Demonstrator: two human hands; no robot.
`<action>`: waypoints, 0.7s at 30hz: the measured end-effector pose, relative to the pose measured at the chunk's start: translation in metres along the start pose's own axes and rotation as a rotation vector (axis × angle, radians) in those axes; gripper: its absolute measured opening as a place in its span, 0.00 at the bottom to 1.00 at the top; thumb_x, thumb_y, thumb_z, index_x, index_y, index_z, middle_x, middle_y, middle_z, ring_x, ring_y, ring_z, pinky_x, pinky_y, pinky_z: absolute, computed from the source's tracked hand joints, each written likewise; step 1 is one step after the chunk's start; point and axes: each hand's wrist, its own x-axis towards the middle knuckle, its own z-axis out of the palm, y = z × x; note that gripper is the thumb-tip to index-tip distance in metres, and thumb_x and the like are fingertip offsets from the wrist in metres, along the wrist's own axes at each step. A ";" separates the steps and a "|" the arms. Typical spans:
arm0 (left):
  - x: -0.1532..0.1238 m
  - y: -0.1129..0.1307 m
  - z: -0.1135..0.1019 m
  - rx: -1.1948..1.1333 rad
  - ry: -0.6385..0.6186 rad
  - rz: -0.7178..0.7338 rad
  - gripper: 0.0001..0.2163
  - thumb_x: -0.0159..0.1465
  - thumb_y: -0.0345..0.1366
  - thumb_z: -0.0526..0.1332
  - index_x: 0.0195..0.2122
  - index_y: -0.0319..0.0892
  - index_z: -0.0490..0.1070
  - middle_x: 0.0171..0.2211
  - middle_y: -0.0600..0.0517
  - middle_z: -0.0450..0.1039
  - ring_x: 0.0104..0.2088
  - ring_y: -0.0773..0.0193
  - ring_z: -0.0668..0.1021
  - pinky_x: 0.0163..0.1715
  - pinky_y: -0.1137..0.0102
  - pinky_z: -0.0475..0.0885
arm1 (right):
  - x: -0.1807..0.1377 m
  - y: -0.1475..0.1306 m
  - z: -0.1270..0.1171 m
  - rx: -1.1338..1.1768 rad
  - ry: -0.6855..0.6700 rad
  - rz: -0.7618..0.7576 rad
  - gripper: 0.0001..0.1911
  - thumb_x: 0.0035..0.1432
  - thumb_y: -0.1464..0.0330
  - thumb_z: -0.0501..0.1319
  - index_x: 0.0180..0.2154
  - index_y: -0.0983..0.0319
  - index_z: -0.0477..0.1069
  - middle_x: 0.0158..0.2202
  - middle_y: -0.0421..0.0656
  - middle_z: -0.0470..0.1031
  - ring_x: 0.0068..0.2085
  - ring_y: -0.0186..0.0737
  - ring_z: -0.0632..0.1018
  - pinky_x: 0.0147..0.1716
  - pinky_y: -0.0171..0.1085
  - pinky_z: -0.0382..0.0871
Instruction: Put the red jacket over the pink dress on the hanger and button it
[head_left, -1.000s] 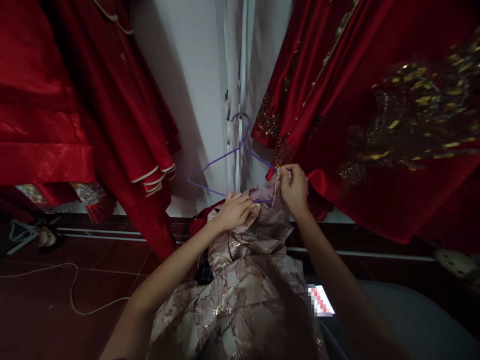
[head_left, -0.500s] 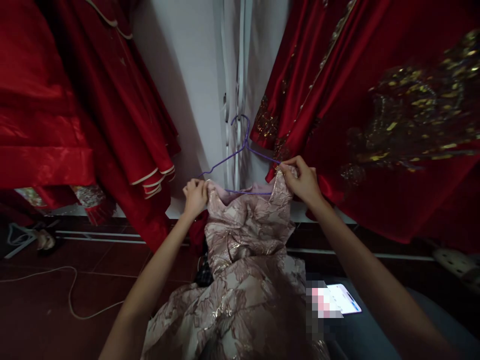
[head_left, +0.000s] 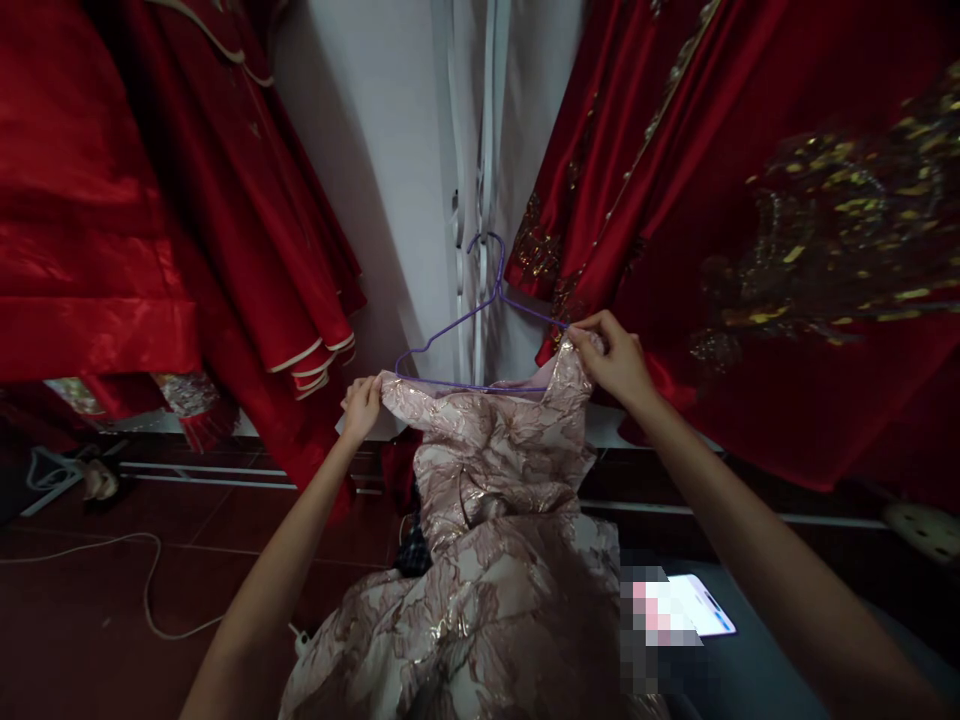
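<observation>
A pale pink dress (head_left: 480, 560) with a shiny leaf-like pattern spreads from the lower middle up to both hands. My left hand (head_left: 362, 408) pinches its left shoulder strap, pulled out to the left of the purple wire hanger (head_left: 450, 326). The hanger's left end shows bare, clear of that strap, and its lower bar runs across the dress's neckline. My right hand (head_left: 616, 362) is closed on the right shoulder strap together with the hanger's right end. The hanger's hook points up, free in front of the white doors.
Red garments (head_left: 277, 250) hang at left, and a red gown (head_left: 750, 400) with gold sequins hangs at right. White doors (head_left: 375, 120) stand between them. A lit phone (head_left: 705, 605) lies at lower right. A pale cable (head_left: 154, 590) crosses the floor near some shoes (head_left: 100, 482).
My left hand has drawn the left strap outward and slightly down, off the hanger's left end, which now shows. My right hand keeps its hold.
</observation>
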 end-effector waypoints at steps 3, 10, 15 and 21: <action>0.006 0.001 -0.003 -0.052 0.004 0.020 0.18 0.66 0.44 0.43 0.44 0.45 0.69 0.42 0.49 0.69 0.44 0.61 0.69 0.49 0.65 0.61 | 0.001 0.000 -0.001 0.020 -0.018 0.010 0.11 0.55 0.57 0.57 0.33 0.57 0.68 0.31 0.40 0.75 0.29 0.39 0.74 0.33 0.39 0.65; 0.046 0.056 -0.019 -0.138 -0.083 0.265 0.18 0.66 0.45 0.44 0.44 0.45 0.71 0.43 0.50 0.71 0.46 0.63 0.69 0.52 0.66 0.58 | 0.005 0.013 0.008 0.192 -0.119 0.017 0.11 0.53 0.57 0.58 0.31 0.59 0.65 0.30 0.40 0.74 0.30 0.38 0.72 0.30 0.37 0.65; 0.070 0.072 -0.033 -0.361 -0.472 0.210 0.24 0.63 0.52 0.45 0.42 0.41 0.73 0.39 0.52 0.75 0.44 0.61 0.72 0.48 0.69 0.64 | 0.008 0.017 0.010 0.239 -0.155 0.030 0.12 0.53 0.58 0.58 0.31 0.59 0.65 0.27 0.39 0.72 0.28 0.36 0.72 0.29 0.36 0.65; 0.036 0.022 0.008 -0.276 -0.489 -0.175 0.22 0.66 0.42 0.44 0.34 0.34 0.74 0.36 0.45 0.76 0.40 0.61 0.74 0.42 0.69 0.68 | 0.007 0.017 0.013 0.292 -0.150 0.037 0.13 0.52 0.56 0.59 0.31 0.59 0.65 0.30 0.40 0.73 0.31 0.38 0.73 0.32 0.38 0.66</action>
